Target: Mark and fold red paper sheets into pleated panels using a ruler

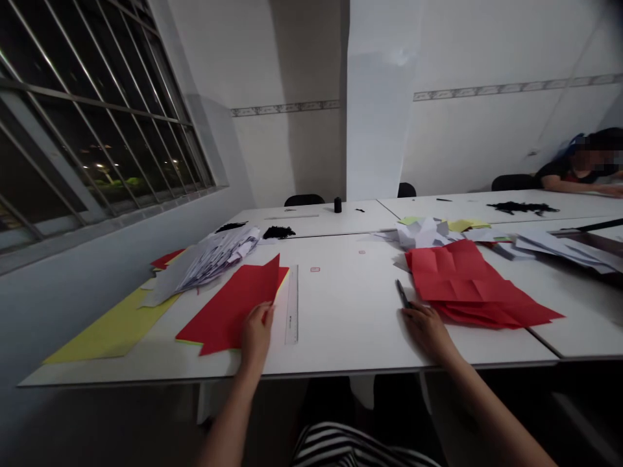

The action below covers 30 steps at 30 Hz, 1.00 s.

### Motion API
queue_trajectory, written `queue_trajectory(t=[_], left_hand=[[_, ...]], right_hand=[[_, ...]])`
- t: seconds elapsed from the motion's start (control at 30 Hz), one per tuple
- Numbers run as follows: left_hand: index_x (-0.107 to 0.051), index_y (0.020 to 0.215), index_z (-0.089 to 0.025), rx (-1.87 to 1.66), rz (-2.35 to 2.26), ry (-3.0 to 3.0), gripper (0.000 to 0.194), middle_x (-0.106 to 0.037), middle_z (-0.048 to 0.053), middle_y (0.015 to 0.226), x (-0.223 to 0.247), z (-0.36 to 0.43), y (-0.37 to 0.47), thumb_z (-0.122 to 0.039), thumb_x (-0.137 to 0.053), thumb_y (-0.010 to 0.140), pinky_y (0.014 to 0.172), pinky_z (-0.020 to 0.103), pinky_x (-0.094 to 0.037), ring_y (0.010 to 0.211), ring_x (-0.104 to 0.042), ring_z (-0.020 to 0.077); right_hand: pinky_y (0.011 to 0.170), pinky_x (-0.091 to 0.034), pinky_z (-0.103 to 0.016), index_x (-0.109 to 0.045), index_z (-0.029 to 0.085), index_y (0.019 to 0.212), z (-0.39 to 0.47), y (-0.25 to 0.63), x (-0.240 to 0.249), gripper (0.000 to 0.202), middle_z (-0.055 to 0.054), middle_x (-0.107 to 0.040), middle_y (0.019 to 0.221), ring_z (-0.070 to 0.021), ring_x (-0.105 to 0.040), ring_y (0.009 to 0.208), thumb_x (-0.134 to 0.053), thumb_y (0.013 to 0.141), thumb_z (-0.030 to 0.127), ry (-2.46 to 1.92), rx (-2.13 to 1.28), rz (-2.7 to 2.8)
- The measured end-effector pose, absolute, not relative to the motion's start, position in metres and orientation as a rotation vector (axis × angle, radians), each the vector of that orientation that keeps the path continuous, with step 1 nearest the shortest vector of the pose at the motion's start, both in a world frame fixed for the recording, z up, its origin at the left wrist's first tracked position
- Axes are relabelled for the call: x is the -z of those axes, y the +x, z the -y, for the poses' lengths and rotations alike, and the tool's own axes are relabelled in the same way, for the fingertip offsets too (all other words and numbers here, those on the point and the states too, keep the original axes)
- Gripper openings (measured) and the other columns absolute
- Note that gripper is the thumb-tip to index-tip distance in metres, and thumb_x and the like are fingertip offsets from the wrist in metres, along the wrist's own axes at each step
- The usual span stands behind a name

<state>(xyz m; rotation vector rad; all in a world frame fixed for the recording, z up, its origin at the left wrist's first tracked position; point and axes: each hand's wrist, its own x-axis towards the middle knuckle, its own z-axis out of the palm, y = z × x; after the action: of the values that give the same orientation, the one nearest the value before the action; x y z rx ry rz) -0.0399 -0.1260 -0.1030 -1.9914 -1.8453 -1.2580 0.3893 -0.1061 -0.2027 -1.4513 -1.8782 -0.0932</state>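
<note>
My left hand (256, 332) pinches the right edge of a red paper sheet (221, 310), which lifts up at that side. Beneath it lie further sheets with yellow and pink edges. Close to the right of this stack is a clear ruler (292, 311), flat on the white table (335, 324). My right hand (428, 332) rests on the table with its fingers around the lower end of a dark pen (402, 293). Beside that hand spreads a pile of creased red paper (457, 275), its top sheet marked by fold lines.
At left are a yellow sheet (109, 331) and a fanned pile of white papers (209, 259). Crumpled white paper (426, 232) lies behind the red pile. Farther back stand a black spool (337, 205) and black tangled strands (280, 231). Another person (577, 168) sits at the far right.
</note>
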Motion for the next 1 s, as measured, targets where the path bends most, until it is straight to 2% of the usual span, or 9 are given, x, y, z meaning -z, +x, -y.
queue_trajectory(t=[0.13, 0.23, 0.37, 0.47, 0.53, 0.6, 0.7, 0.83, 1.0], left_hand=[[-0.061, 0.080, -0.017, 1.164, 1.760, -2.275, 0.022, -0.065, 0.010, 0.106, 0.105, 0.104, 0.043, -0.025, -0.044, 0.090, 0.091, 0.032, -0.044, 0.103, -0.059, 0.0196], [-0.061, 0.073, -0.016, 1.023, 1.734, -2.473, 0.021, -0.067, 0.009, 0.086, 0.112, 0.099, 0.102, -0.021, -0.048, 0.089, 0.078, 0.030, -0.047, 0.082, -0.064, 0.0183], [-0.062, 0.070, -0.014, 0.841, 1.710, -2.637, 0.029, -0.066, 0.012, 0.080, 0.121, 0.104, 0.148, -0.036, -0.054, 0.087, 0.078, 0.039, -0.046, 0.083, -0.063, 0.0256], [-0.065, 0.083, -0.014, 0.751, 1.629, -2.786, 0.030, -0.066, 0.014, 0.099, 0.125, 0.106, 0.162, -0.040, -0.051, 0.089, 0.090, 0.041, -0.041, 0.101, -0.059, 0.0274], [-0.064, 0.099, -0.016, 0.707, 1.560, -2.891, 0.028, -0.062, 0.014, 0.116, 0.126, 0.107, 0.168, -0.039, -0.055, 0.087, 0.099, 0.042, -0.036, 0.114, -0.052, 0.0276], [-0.060, 0.113, -0.016, 0.678, 1.512, -2.967, 0.036, -0.055, 0.015, 0.128, 0.125, 0.109, 0.174, -0.036, -0.061, 0.083, 0.104, 0.044, -0.031, 0.123, -0.045, 0.0291], [-0.055, 0.122, -0.016, 0.657, 1.472, -3.040, 0.046, -0.053, 0.015, 0.131, 0.116, 0.110, 0.175, -0.037, -0.062, 0.082, 0.104, 0.042, -0.033, 0.125, -0.044, 0.0281], [-0.053, 0.125, -0.029, 0.661, 1.457, -3.075, 0.045, -0.051, 0.004, 0.135, 0.097, 0.093, 0.141, -0.047, -0.058, 0.083, 0.097, 0.032, -0.042, 0.125, -0.045, 0.0204], [-0.044, 0.134, -0.020, 0.693, 1.781, -2.827, 0.046, -0.037, 0.012, 0.145, 0.090, 0.059, 0.065, -0.036, -0.043, 0.091, 0.106, 0.045, -0.030, 0.136, -0.026, 0.0260]], right_hand=[[0.091, -0.042, -0.044, -0.069, 0.012, 0.102, 0.106, 0.386, 0.196, 0.033, -0.017, -0.060, 0.118, -0.0282, -0.054, 0.106, -0.043, 0.087, 0.026, -1.493, 0.079, 1.895], [0.092, -0.041, -0.044, -0.068, 0.011, 0.103, 0.108, 0.382, 0.189, 0.033, -0.018, -0.060, 0.118, -0.0285, -0.053, 0.108, -0.042, 0.087, 0.023, -1.524, 0.078, 1.900], [0.092, -0.040, -0.044, -0.068, 0.012, 0.104, 0.109, 0.381, 0.182, 0.030, -0.017, -0.060, 0.118, -0.0277, -0.054, 0.106, -0.045, 0.085, 0.020, -1.546, 0.033, 1.900], [0.094, -0.039, -0.044, -0.068, 0.012, 0.104, 0.108, 0.383, 0.177, 0.029, -0.018, -0.058, 0.121, -0.0278, -0.053, 0.108, -0.048, 0.083, 0.019, -1.566, 0.010, 1.898], [0.096, -0.038, -0.045, -0.067, 0.013, 0.107, 0.104, 0.381, 0.172, 0.031, -0.017, -0.053, 0.127, -0.0283, -0.049, 0.113, -0.047, 0.084, 0.019, -1.583, 0.018, 1.880], [0.098, -0.037, -0.047, -0.065, 0.014, 0.111, 0.099, 0.375, 0.164, 0.033, -0.016, -0.049, 0.132, -0.0288, -0.046, 0.118, -0.046, 0.085, 0.019, -1.559, 0.019, 1.864], [0.098, -0.037, -0.048, -0.063, 0.014, 0.113, 0.085, 0.356, 0.150, 0.034, -0.016, -0.051, 0.130, -0.0291, -0.046, 0.119, -0.046, 0.085, 0.021, -1.435, -0.105, 1.858], [0.095, -0.041, -0.048, -0.063, 0.017, 0.113, 0.057, 0.327, 0.134, 0.035, -0.014, -0.052, 0.130, -0.0285, -0.052, 0.114, -0.051, 0.081, 0.023, -1.320, -0.608, 1.747], [0.089, -0.046, -0.042, -0.057, 0.015, 0.120, 0.015, 0.306, 0.122, 0.043, -0.014, -0.060, 0.117, -0.0268, -0.054, 0.111, -0.051, 0.081, 0.032, -1.372, -0.899, 1.575]])
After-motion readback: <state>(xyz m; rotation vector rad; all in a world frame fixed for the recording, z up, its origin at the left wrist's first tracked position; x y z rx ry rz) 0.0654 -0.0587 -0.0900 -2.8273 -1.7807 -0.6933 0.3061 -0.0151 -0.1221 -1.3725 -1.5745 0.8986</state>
